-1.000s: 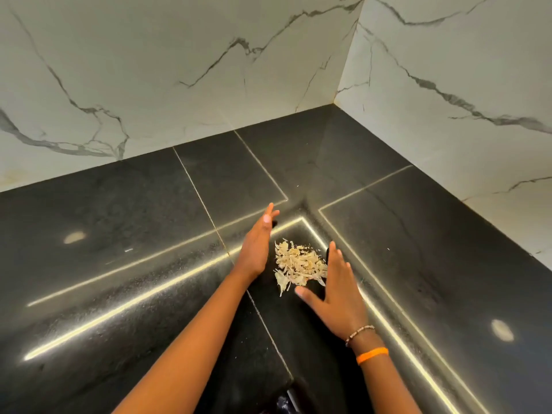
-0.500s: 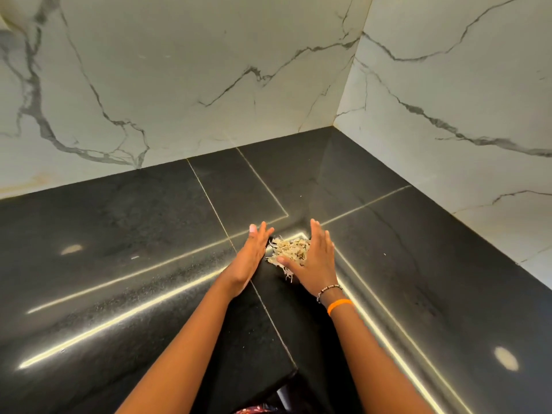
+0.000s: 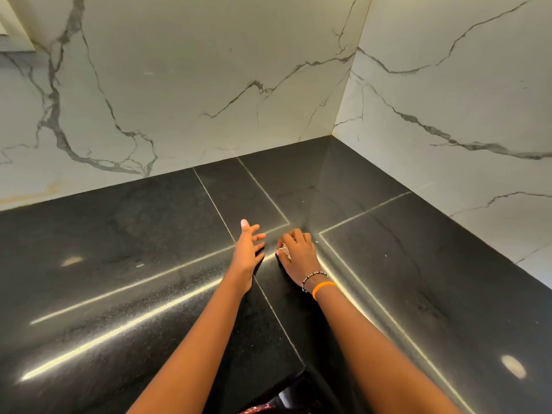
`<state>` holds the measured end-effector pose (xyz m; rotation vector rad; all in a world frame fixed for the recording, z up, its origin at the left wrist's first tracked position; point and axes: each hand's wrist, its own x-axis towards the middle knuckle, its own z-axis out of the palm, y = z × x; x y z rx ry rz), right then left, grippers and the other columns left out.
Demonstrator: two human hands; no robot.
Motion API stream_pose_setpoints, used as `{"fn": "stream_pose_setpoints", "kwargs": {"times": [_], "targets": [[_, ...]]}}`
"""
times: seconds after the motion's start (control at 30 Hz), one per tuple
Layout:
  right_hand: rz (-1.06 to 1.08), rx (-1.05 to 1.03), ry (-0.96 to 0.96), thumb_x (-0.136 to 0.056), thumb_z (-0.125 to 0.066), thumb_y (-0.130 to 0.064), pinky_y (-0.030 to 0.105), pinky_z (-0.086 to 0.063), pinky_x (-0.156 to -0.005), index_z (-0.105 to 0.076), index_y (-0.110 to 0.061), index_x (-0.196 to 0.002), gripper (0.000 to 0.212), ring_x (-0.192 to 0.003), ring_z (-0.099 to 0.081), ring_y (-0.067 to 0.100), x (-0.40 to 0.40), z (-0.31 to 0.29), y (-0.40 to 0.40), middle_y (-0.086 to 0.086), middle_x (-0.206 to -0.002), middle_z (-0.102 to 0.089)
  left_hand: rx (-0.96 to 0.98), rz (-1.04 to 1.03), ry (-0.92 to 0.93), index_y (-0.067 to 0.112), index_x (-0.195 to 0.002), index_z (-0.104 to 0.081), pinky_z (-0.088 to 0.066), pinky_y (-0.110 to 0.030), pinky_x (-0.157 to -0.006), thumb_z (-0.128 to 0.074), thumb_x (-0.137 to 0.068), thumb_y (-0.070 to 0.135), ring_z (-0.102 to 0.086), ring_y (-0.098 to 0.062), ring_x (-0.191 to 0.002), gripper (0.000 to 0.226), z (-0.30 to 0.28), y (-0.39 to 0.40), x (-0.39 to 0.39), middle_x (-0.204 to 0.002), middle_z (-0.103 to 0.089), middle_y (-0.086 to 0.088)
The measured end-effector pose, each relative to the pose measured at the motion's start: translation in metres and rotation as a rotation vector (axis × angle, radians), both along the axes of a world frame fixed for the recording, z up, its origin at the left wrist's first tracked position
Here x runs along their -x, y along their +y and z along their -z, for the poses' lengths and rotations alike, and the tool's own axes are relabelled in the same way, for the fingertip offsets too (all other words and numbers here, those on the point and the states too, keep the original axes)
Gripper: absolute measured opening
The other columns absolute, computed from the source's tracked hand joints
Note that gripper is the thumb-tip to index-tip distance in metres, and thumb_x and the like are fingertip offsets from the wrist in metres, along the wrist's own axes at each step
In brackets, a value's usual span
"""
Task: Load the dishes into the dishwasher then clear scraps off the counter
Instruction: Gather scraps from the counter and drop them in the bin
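Head view: two hands, right hand (image 3: 300, 253) gripping scraps (image 3: 285, 251), left hand (image 3: 248, 249) spread.

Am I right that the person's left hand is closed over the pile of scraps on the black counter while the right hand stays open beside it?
Not quite: the hands are swapped. In the head view the right hand, the one with the orange wristband, is curled over the scraps on the black counter, while the left hand is open beside it.

2 hands: my left hand (image 3: 248, 249) and right hand (image 3: 298, 252). 1 clump of scraps (image 3: 285, 251). 2 bracelets: 1 beaded bracelet (image 3: 313, 277), 1 orange band (image 3: 323, 287). 1 counter (image 3: 119, 234).
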<state>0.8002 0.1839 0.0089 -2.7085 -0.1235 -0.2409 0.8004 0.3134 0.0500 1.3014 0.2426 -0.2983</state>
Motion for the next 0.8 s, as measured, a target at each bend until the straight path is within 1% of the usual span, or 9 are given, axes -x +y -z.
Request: {"fn": "stream_pose_setpoints", "kwargs": {"times": [0.1,0.2,0.3,0.43,0.47,0.57,0.67,0.73,0.8], "targets": [[-0.006,-0.057,0.049,-0.089,-0.052,-0.009,0.031,-0.034,-0.087,-0.059,-0.003,-0.098,0.014,-0.097,-0.041,0.03,-0.004,-0.002,-0.008,0.015,-0.106,-0.051,0.01,-0.054,-0.028,0.018,-0.131,-0.045,-0.038,-0.039,-0.103,-0.019,-0.099,0.051,-0.048,-0.025,-0.123,0.054,-0.002,-0.004,0.002,-0.125,-0.052,-0.006],[-0.012,-0.153,0.12,-0.09,-0.052,-0.006,0.027,-0.029,-0.083,-0.062,0.0,-0.097,0.014,-0.098,-0.047,0.032,-0.012,-0.007,-0.018,0.018,-0.106,-0.053,0.04,-0.064,-0.032,0.019,-0.124,-0.047,-0.041,-0.035,-0.099,-0.021,-0.1,0.049,-0.053,-0.023,-0.116,0.047,-0.004,-0.011,0.004,-0.122,-0.054,-0.007],[0.081,-0.385,0.159,-0.09,-0.051,-0.005,0.021,-0.033,-0.075,-0.064,0.0,-0.092,0.014,-0.091,-0.054,0.025,-0.019,-0.018,-0.028,0.018,-0.099,-0.061,0.045,-0.056,-0.012,0.019,-0.12,-0.047,-0.042,-0.034,-0.095,-0.023,-0.1,0.047,-0.054,-0.021,-0.11,0.042,-0.006,-0.021,0.006,-0.121,-0.055,-0.009],[0.269,-0.732,0.151,-0.09,-0.05,-0.004,0.008,-0.039,-0.063,-0.064,0.003,-0.093,0.016,-0.082,-0.053,0.014,-0.019,-0.034,-0.039,0.005,-0.082,-0.061,0.118,-0.046,0.037,0.017,-0.117,-0.049,-0.042,-0.034,-0.097,-0.025,-0.1,0.045,-0.054,-0.022,-0.11,0.042,-0.007,-0.037,0.01,-0.118,-0.054,-0.009],[0.305,-0.816,0.136,-0.09,-0.05,-0.003,0.008,-0.039,-0.065,-0.064,0.004,-0.093,0.016,-0.08,-0.053,0.013,-0.017,-0.039,-0.04,0.002,-0.078,-0.06,0.153,-0.049,0.051,0.015,-0.117,-0.05,-0.042,-0.035,-0.1,-0.025,-0.1,0.045,-0.054,-0.023,-0.111,0.042,-0.008,-0.04,0.01,-0.119,-0.054,-0.01],[0.363,-1.057,0.119,-0.09,-0.047,0.0,0.019,-0.043,-0.07,-0.064,-0.004,-0.085,0.018,-0.072,-0.052,0.009,-0.012,-0.054,-0.035,-0.001,-0.074,-0.057,0.337,-0.069,0.139,0.009,-0.122,-0.05,-0.039,-0.037,-0.103,-0.026,-0.101,0.042,-0.052,-0.025,-0.114,0.046,-0.015,-0.051,0.007,-0.124,-0.053,-0.013],[0.351,-1.249,0.151,-0.092,-0.046,0.0,0.021,-0.044,-0.066,-0.061,-0.014,-0.078,0.024,-0.068,-0.053,0.009,-0.004,-0.068,-0.018,0.001,-0.074,-0.057,0.568,-0.092,0.258,0.005,-0.131,-0.046,-0.042,-0.038,-0.099,-0.024,-0.101,0.042,-0.054,-0.026,-0.11,0.052,-0.017,-0.058,0.005,-0.122,-0.055,-0.014],[0.335,-1.315,0.169,-0.092,-0.046,0.0,0.02,-0.045,-0.065,-0.061,-0.013,-0.079,0.024,-0.067,-0.053,0.01,0.003,-0.072,-0.006,0.001,-0.073,-0.057,0.675,-0.12,0.303,0.003,-0.129,-0.049,-0.045,-0.037,-0.091,-0.024,-0.101,0.042,-0.058,-0.026,-0.102,0.054,-0.016,-0.06,0.008,-0.118,-0.058,-0.014],[0.327,-1.346,0.188,-0.09,-0.047,0.0,0.024,-0.047,-0.068,-0.062,-0.014,-0.078,0.024,-0.069,-0.054,0.012,0.009,-0.073,0.004,0.002,-0.073,-0.058,0.743,-0.146,0.316,0.003,-0.125,-0.052,-0.046,-0.038,-0.089,-0.023,-0.102,0.041,-0.059,-0.028,-0.102,0.054,-0.012,-0.062,0.012,-0.119,-0.059,-0.017]]}}
